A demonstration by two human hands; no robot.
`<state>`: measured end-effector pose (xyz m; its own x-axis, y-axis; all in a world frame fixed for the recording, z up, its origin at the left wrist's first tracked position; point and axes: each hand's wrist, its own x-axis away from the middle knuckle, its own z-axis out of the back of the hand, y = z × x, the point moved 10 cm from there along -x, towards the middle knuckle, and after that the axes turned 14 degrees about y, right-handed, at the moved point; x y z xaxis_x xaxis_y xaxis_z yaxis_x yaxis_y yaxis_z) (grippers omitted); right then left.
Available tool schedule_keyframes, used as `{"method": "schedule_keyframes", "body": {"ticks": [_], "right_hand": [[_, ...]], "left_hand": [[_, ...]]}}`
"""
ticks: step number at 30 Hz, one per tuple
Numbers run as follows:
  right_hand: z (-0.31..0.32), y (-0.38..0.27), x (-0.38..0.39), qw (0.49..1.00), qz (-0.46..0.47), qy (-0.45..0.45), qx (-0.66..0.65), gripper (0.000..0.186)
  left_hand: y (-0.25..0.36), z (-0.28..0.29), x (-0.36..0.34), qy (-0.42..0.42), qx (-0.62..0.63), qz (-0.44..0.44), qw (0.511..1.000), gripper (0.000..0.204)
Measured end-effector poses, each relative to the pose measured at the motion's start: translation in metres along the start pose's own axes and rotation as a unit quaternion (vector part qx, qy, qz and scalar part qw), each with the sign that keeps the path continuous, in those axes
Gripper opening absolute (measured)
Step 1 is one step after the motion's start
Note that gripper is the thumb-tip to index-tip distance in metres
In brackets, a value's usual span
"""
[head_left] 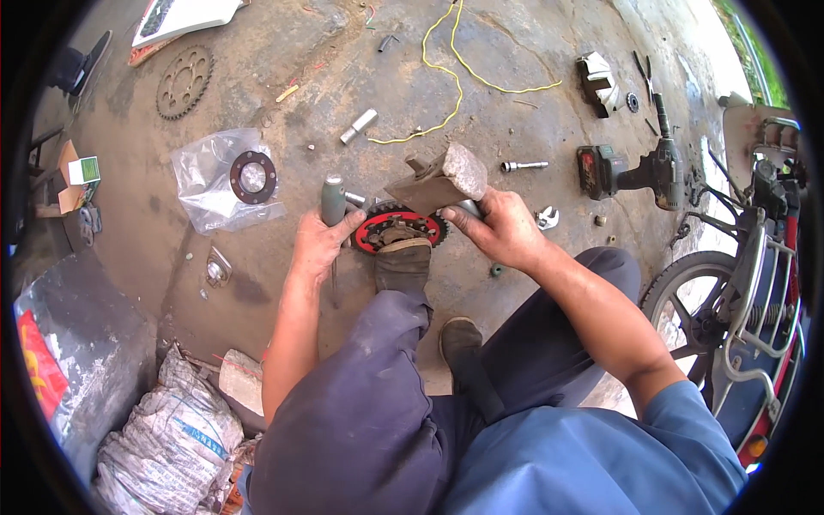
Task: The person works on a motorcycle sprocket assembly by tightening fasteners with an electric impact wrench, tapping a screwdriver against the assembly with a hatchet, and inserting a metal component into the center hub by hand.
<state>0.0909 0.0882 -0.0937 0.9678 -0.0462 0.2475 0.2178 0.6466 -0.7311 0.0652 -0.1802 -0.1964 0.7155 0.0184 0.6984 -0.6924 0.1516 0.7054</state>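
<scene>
My left hand (319, 243) is closed around an upright tool with a green handle (333, 202); a thin shaft shows below the fist, so it looks like a screwdriver. A short metal cylinder lies beside the handle, partly hidden. My right hand (508, 230) grips the metal handle of a hatchet (442, 178), its thick, worn, blocky back turned up and to the right. Between and below both hands is a black toothed sprocket (360, 232) with a red hub, flat on the floor. My left shoe (402, 268) presses on its near side, hiding part of it.
A cordless impact wrench (654, 167), a socket extension (524, 166) and an adjustable wrench (547, 218) lie rightward. Leftward are a plain sprocket (184, 83) and a dark ring (252, 178) on plastic. A yellow cord (446, 69) lies ahead; a motorcycle (747, 318) stands right.
</scene>
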Motion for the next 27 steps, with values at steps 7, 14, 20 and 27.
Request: {"method": "schedule_keyframes", "body": {"ticks": [7,14,20,27], "right_hand": [[0.051,0.077,-0.013,0.938,-0.282,0.087,-0.182,0.031],[0.034,0.133,0.012,0.965,-0.260,-0.039,-0.017,0.032],[0.016,0.150,0.024,0.974,-0.155,-0.081,0.147,0.048],[0.005,0.159,0.040,0.947,-0.153,-0.113,0.259,0.032]], "left_hand": [[0.028,-0.013,-0.005,0.007,-0.115,-0.178,0.977,0.028],[0.091,-0.112,-0.064,-0.022,-0.235,-0.203,0.950,0.021],[0.134,-0.094,-0.080,0.083,-0.294,-0.276,0.912,0.028],[0.056,0.005,-0.066,0.147,-0.092,-0.144,0.974,0.024]]}}
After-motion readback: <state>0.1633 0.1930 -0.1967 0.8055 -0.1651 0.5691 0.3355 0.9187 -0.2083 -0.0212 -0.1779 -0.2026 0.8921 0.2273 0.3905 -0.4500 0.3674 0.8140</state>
